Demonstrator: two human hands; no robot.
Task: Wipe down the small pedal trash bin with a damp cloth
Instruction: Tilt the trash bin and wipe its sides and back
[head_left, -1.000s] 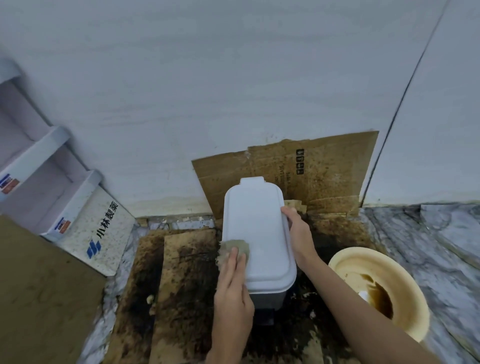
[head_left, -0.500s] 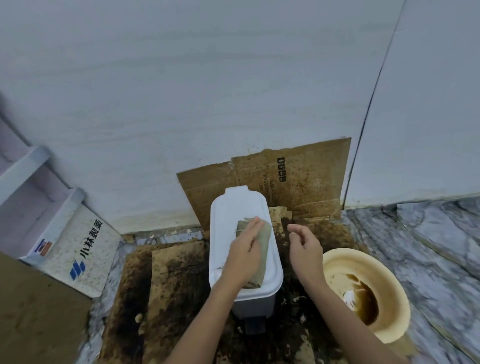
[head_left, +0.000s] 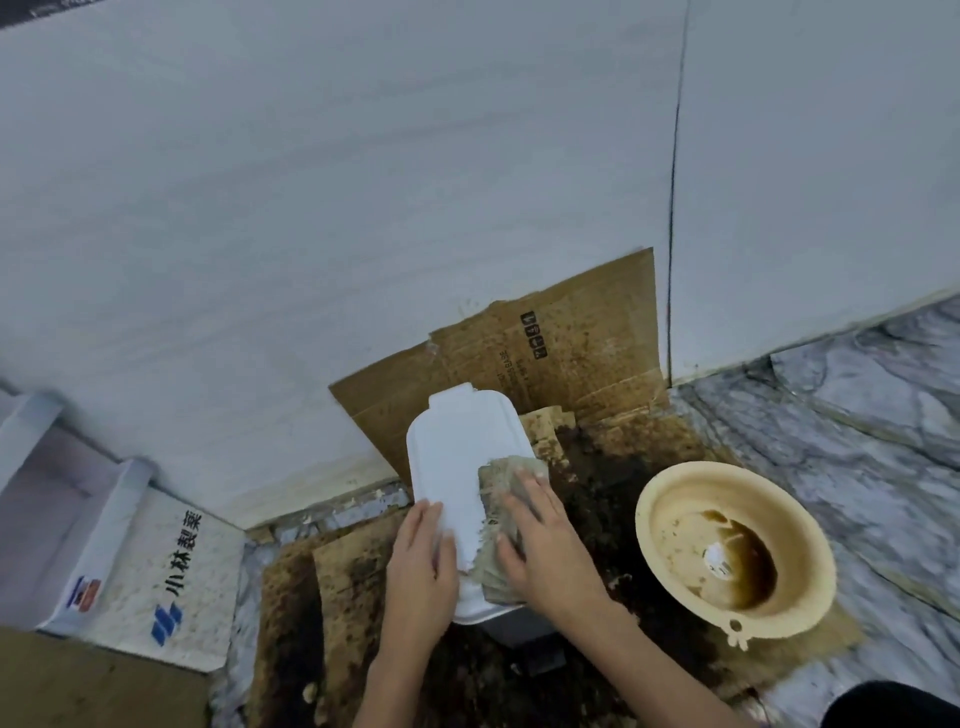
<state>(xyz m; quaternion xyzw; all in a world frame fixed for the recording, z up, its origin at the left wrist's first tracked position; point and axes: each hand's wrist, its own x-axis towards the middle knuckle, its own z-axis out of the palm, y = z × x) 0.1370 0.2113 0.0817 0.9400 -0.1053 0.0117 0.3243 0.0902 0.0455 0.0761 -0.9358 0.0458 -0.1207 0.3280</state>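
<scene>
Pedal trash bin (head_left: 462, 467): found standing on stained cardboard (head_left: 343, 587) laid over the floor, just in front of a second cardboard sheet (head_left: 561, 353) leaned against the wall. The white lid is shut and faces up; only a small part of the grey body is seen beneath its near end. A grey-green damp cloth (head_left: 501, 525) is spread over the lid's right half and pressed flat by the right hand (head_left: 545, 545), fingers straight and spread. The left hand (head_left: 418, 561) is laid flat, fingers extended, on the lid's near left edge; nothing is gripped by either hand. A cream plastic basin (head_left: 675, 499) holding a little brown water stands on the floor to the right, near the bin but apart from it. A white printed carton (head_left: 176, 571) sits at the left by the wall. Risks are judged as follows: the bin appears light, so a sideways stroke could slide or tip it should the steadying left hand be lifted; the cloth already looks soiled, so dirt may be smeared across the lid unless rinsed; the basin could be knocked by the right forearm and its water spilled onto the cardboard.
</scene>
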